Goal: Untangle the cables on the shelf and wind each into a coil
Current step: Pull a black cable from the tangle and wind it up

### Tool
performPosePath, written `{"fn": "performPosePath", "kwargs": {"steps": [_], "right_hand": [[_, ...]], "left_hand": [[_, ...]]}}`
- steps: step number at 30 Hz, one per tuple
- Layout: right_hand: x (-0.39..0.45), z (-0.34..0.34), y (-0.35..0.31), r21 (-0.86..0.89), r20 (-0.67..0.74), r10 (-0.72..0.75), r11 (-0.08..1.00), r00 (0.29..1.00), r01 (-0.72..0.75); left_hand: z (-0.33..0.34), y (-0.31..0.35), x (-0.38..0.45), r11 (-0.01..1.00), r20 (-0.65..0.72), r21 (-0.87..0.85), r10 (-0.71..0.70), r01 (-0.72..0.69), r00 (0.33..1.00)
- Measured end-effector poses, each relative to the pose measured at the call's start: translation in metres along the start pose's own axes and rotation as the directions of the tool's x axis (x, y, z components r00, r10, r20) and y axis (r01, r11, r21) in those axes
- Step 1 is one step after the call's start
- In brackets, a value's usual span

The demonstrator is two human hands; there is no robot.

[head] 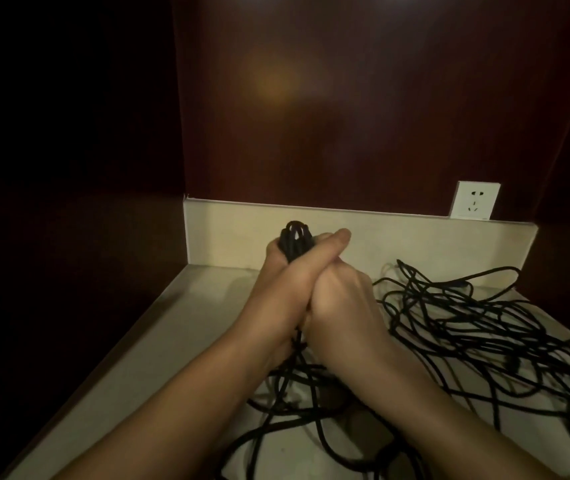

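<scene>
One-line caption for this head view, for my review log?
Both hands, left hand and right hand, clasp a black cable bundle above the shelf; tangled cables lie beside.

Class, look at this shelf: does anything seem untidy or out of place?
Yes. A tangle of black cables sprawls in crossed loops over the shelf, right of both hands. Only the small bundle gripped by the left hand and right hand looks gathered.

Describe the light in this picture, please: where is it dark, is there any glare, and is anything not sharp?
Head view: dim, warm light; the left side is almost black; a soft orange glare spot sits on the dark wood back panel; the shelf and white socket catch the most light; the black cables blur near the bottom edge; straight edges bend from the wide lens.
</scene>
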State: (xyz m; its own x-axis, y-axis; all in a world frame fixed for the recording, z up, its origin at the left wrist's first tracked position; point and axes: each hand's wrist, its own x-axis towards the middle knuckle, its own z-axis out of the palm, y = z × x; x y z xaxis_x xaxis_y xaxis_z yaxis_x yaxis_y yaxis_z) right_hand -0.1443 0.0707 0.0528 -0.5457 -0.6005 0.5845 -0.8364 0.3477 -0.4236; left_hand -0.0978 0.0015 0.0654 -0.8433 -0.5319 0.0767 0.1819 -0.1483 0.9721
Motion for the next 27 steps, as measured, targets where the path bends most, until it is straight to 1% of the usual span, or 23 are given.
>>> {"fn": "performPosePath", "kwargs": {"steps": [1, 2, 3, 4, 6, 8, 9, 10, 11, 13, 14, 15, 16, 17, 18, 19, 20, 21, 22, 24, 25, 26, 27], "right_hand": [[0.000, 0.006, -0.003, -0.001, -0.066, -0.016, 1.000, 0.998, 0.016], [0.001, 0.012, -0.005, -0.060, -0.102, -0.044, 0.997, 0.994, 0.038], [0.001, 0.016, -0.005, -0.089, -0.104, -0.060, 0.995, 0.993, 0.051], [0.000, 0.018, -0.006, -0.071, -0.068, -0.055, 0.996, 0.996, 0.050], [-0.004, 0.020, -0.011, 0.021, 0.029, -0.115, 0.993, 0.993, 0.115], [-0.009, 0.019, -0.012, 0.066, 0.058, -0.175, 0.983, 0.983, 0.171], [-0.010, 0.018, -0.011, 0.059, 0.082, -0.205, 0.978, 0.975, 0.201], [-0.012, 0.018, -0.010, 0.012, 0.094, -0.243, 0.970, 0.966, 0.243], [-0.014, 0.016, -0.010, -0.075, 0.090, -0.290, 0.952, 0.953, 0.296], [-0.013, 0.010, -0.009, -0.237, 0.093, -0.381, 0.889, 0.920, 0.392], [-0.011, 0.006, -0.006, -0.247, 0.134, -0.415, 0.865, 0.900, 0.436], [-0.007, 0.001, 0.000, -0.197, 0.197, -0.442, 0.856, 0.875, 0.478], [-0.002, -0.004, 0.006, -0.070, 0.254, -0.460, 0.869, 0.851, 0.490], [0.003, -0.007, 0.014, 0.089, 0.263, -0.474, 0.879, 0.840, 0.468], [0.008, -0.009, 0.023, 0.235, 0.190, -0.479, 0.870, 0.857, 0.434], [0.011, -0.006, 0.029, 0.329, 0.051, -0.451, 0.850, 0.891, 0.412], [0.012, -0.001, 0.033, 0.367, -0.088, -0.396, 0.840, 0.914, 0.399], [0.011, 0.006, 0.034, 0.393, -0.174, -0.337, 0.838, 0.925, 0.379], [0.010, 0.015, 0.034, 0.446, -0.201, -0.289, 0.824, 0.936, 0.350], [0.007, 0.024, 0.030, 0.614, -0.168, -0.232, 0.736, 0.958, 0.285], [0.007, 0.025, 0.032, 0.683, -0.124, -0.202, 0.693, 0.971, 0.231], [0.010, 0.024, 0.036, 0.688, -0.071, -0.175, 0.704, 0.982, 0.175], [0.015, 0.022, 0.040, 0.613, -0.010, -0.150, 0.780, 0.989, 0.125]], "left_hand": [[-0.003, -0.001, 0.002, 0.999, 0.016, -0.034, -0.013, 0.014, 1.000], [-0.006, -0.002, 0.003, 0.997, 0.038, -0.070, -0.025, 0.028, 0.999], [-0.009, -0.003, 0.003, 0.993, 0.049, -0.108, -0.041, 0.046, 0.998], [-0.012, -0.005, 0.004, 0.988, 0.038, -0.143, -0.051, 0.055, 0.998], [-0.022, -0.007, 0.008, 0.977, 0.001, -0.206, -0.064, 0.063, 0.998], [-0.030, -0.006, 0.009, 0.982, -0.011, -0.182, -0.056, 0.053, 0.998], [-0.033, -0.004, 0.008, 0.987, -0.023, -0.156, -0.048, 0.044, 0.999], [-0.037, -0.002, 0.006, 0.991, -0.030, -0.131, -0.042, 0.037, 0.999], [-0.040, 0.001, 0.004, 0.993, -0.023, -0.115, -0.037, 0.034, 0.999], [-0.047, 0.006, 0.000, 0.996, 0.018, -0.083, -0.023, 0.025, 1.000], [-0.050, 0.008, 0.000, 0.998, 0.043, -0.058, -0.017, 0.019, 0.999], [-0.054, 0.009, -0.001, 0.999, 0.075, -0.033, -0.012, 0.014, 0.997], [-0.058, 0.010, -0.002, 1.000, 0.108, -0.011, -0.007, 0.008, 0.994], [-0.061, 0.012, -0.003, 1.000, 0.141, 0.006, -0.006, 0.005, 0.990], [-0.064, 0.013, -0.003, 1.000, 0.166, 0.021, -0.005, 0.001, 0.986], [-0.065, 0.015, -0.003, 0.999, 0.185, 0.044, -0.003, -0.005, 0.983], [-0.066, 0.017, -0.003, 0.997, 0.205, 0.072, 0.001, -0.016, 0.979], [-0.066, 0.020, -0.004, 0.995, 0.226, 0.091, 0.005, -0.027, 0.974], [-0.068, 0.022, -0.003, 0.994, 0.244, 0.099, 0.012, -0.037, 0.970], [-0.072, 0.028, -0.002, 0.995, 0.258, 0.093, 0.011, -0.036, 0.966], [-0.076, 0.030, -0.002, 0.995, 0.254, 0.093, 0.003, -0.027, 0.967], [-0.082, 0.032, -0.001, 0.995, 0.255, 0.095, -0.003, -0.021, 0.967], [-0.087, 0.035, 0.000, 0.996, 0.263, 0.092, -0.002, -0.023, 0.965]]}}
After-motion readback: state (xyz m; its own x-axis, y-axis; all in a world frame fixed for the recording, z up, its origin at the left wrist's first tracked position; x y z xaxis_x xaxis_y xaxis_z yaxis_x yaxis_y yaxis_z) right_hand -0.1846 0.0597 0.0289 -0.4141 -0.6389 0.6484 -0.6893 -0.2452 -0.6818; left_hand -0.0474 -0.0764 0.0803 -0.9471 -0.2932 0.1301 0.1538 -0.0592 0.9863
